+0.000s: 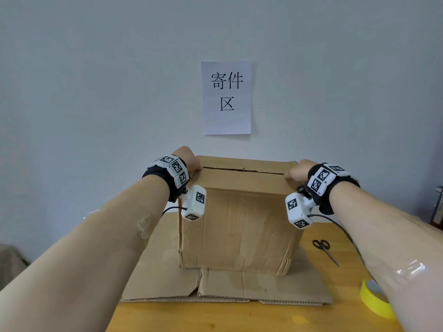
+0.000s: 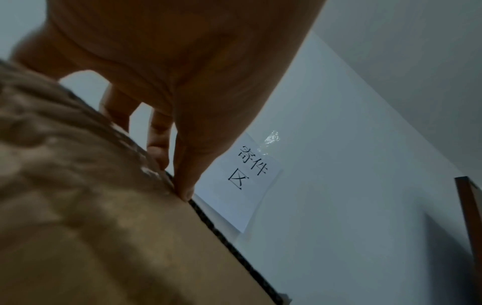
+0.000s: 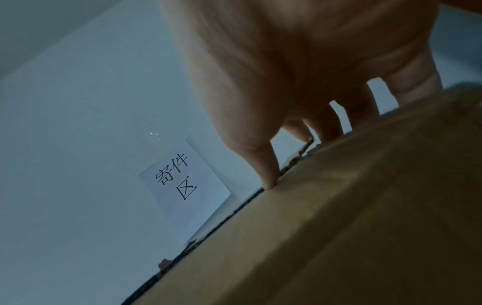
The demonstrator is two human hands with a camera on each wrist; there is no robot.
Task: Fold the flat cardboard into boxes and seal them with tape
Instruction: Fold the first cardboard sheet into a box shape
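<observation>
A brown cardboard box (image 1: 239,226) stands upright on a flat cardboard sheet (image 1: 263,288). Its top flaps are folded down and meet at a dark seam (image 1: 243,169). My left hand (image 1: 191,164) rests on the top left corner and my right hand (image 1: 297,171) on the top right corner. In the left wrist view my left hand (image 2: 180,165) presses its thumb tip on the near flap (image 2: 130,237) at the seam, fingers reaching past it. In the right wrist view my right hand (image 3: 276,156) presses the flap (image 3: 339,227) the same way. Neither hand grips anything.
A yellow tape roll (image 1: 376,300) lies on the wooden table (image 1: 239,317) at the near right, partly behind my right forearm. Black scissors (image 1: 324,250) lie right of the box. A paper sign (image 1: 226,98) hangs on the wall behind.
</observation>
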